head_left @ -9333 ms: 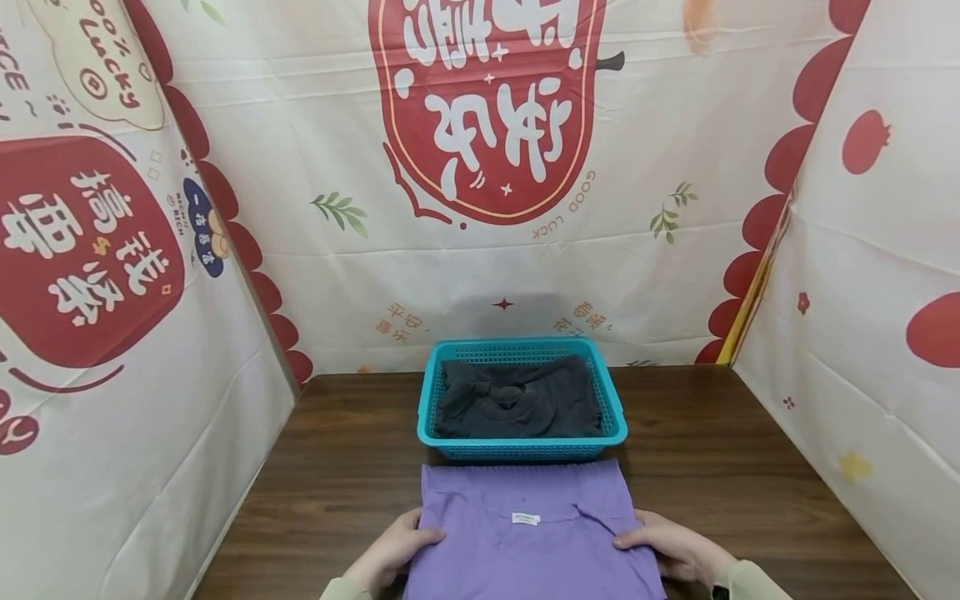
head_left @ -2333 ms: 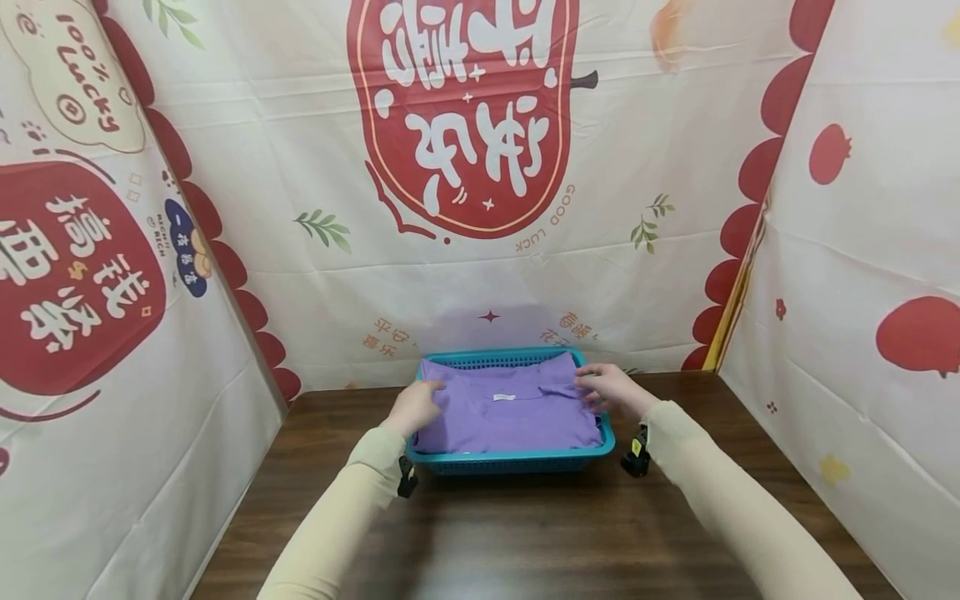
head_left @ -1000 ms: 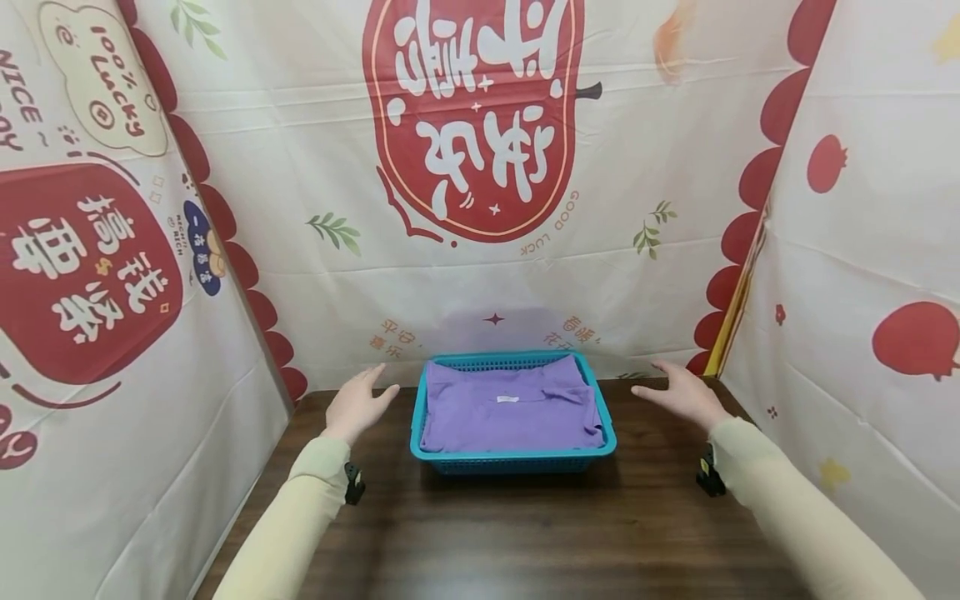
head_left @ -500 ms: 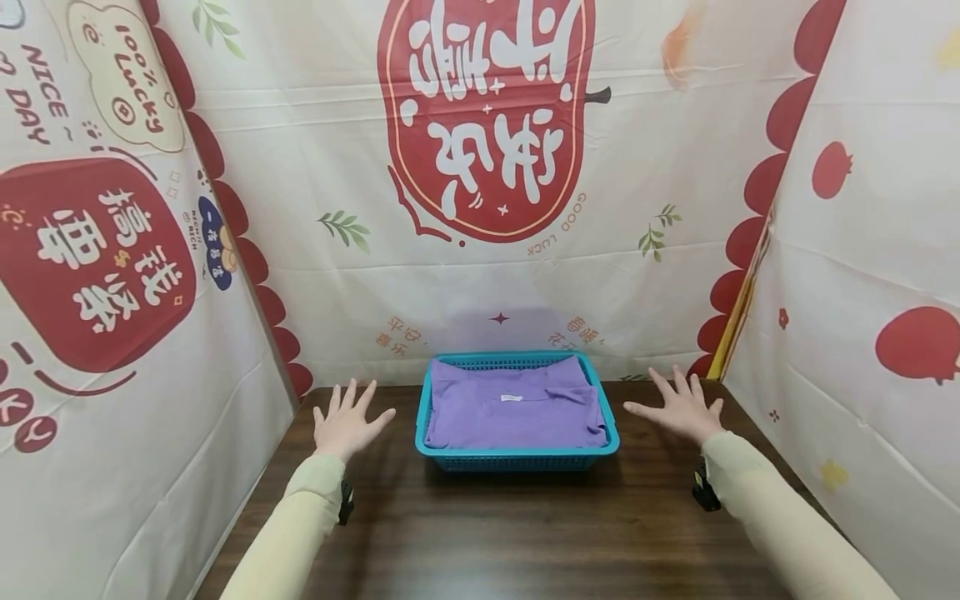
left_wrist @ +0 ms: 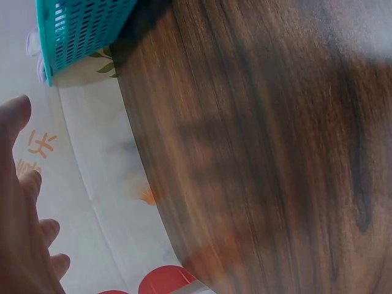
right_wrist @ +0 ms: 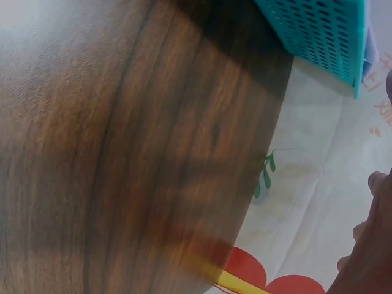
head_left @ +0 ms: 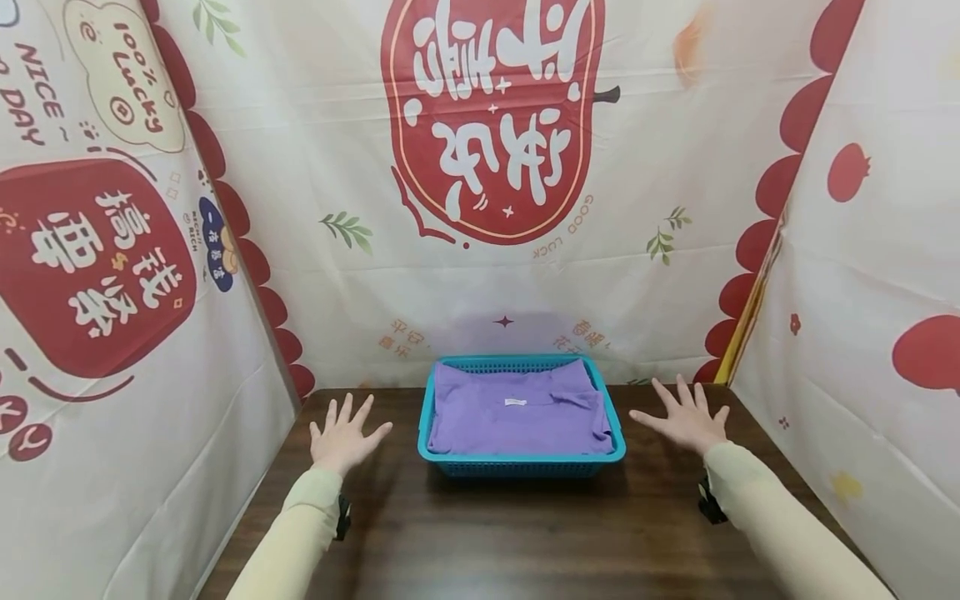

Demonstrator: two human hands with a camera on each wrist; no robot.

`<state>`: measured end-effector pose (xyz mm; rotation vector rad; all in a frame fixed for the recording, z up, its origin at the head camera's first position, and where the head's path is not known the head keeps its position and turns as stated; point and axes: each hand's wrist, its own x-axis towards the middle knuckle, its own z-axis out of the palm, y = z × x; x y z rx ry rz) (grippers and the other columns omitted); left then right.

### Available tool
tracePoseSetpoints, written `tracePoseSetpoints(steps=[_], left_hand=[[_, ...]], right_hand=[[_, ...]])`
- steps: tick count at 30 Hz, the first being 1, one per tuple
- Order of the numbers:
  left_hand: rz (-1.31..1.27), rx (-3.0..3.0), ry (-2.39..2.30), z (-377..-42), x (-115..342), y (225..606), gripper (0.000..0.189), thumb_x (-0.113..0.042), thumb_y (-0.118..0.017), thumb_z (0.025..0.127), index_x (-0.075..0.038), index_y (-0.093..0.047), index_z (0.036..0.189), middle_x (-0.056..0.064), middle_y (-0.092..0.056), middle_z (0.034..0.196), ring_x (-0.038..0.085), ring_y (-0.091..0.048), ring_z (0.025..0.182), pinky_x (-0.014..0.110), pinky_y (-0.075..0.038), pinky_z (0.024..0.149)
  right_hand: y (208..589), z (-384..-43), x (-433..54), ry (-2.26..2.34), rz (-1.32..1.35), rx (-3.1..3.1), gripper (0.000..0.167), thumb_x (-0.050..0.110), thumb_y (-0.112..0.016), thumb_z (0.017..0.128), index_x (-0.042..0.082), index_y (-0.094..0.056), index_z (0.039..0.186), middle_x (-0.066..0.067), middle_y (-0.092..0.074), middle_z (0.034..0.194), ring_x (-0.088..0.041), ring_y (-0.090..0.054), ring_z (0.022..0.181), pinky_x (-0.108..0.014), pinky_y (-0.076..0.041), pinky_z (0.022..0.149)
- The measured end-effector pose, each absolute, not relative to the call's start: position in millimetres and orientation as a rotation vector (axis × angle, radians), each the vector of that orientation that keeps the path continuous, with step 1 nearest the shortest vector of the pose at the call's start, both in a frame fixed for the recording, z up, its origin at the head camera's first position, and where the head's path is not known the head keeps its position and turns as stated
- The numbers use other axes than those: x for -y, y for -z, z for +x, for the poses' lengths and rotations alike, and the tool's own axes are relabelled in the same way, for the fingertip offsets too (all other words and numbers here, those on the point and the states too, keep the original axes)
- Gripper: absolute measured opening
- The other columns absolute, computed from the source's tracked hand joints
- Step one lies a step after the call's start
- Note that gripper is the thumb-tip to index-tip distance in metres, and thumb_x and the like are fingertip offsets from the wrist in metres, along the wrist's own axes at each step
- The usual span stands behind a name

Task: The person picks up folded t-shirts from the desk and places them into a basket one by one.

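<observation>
A folded purple shirt (head_left: 517, 421) with a small white neck label lies flat inside the teal plastic basket (head_left: 521, 457) at the back of the table. To the basket's left, my left hand (head_left: 343, 442) is held with fingers spread and touches nothing that I can see. My right hand (head_left: 688, 421) is spread the same way on the other side, apart from the basket. Both wrist views catch the basket's perforated side, with a bit of purple cloth past its rim. The dark garment seen earlier in the basket is hidden now.
The dark wooden table (head_left: 510, 542) reaches from the basket to the front. Printed white cloth walls (head_left: 465, 283) close in the back and both sides. The basket stands close to the back wall.
The purple shirt went from the table's front into the basket, over the dark garment. My hands then let go and moved apart to either side, and have stayed spread since.
</observation>
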<state>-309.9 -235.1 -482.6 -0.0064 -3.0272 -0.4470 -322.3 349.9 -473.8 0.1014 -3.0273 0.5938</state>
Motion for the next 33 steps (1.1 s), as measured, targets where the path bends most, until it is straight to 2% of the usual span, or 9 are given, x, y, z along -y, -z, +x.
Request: tracePoseSetpoints(steps=[6,18,33], left_hand=[[-0.028,3.034,0.393,-313,233,479,0.091,-0.082,-0.031,0.084,-0.027,-0.025,0.155,0.018,-0.013,0.159,0.043,0.000,0.144,0.073,0.002,0.104],[-0.044,3.022,0.391,-315,231,472,0.092,-0.082,-0.032,0.084,-0.024,-0.026,0.155,0.019,-0.014,0.159,0.044,-0.001,0.144,0.073,0.001,0.103],[-0.028,3.025,0.420,-315,229,480,0.094,-0.084,-0.030,0.082,-0.025,-0.027,0.155,0.020,-0.015,0.159,0.044,-0.001,0.144,0.073,0.002,0.104]], right_hand=[[465,-324,-347,-0.585,0.075,3.011,0.103,0.076,-0.050,0.081,0.013,-0.016,0.156,-0.033,0.001,0.155,-0.055,0.014,0.137,-0.082,0.015,0.086],[468,-328,-334,-0.569,0.072,3.004,0.104,0.076,-0.052,0.080,0.011,-0.021,0.155,-0.033,-0.002,0.155,-0.058,0.008,0.136,-0.083,0.013,0.087],[466,-329,-333,-0.578,0.067,3.017,0.104,0.074,-0.054,0.081,0.010,-0.020,0.155,-0.035,-0.001,0.154,-0.059,0.006,0.136,-0.082,0.013,0.087]])
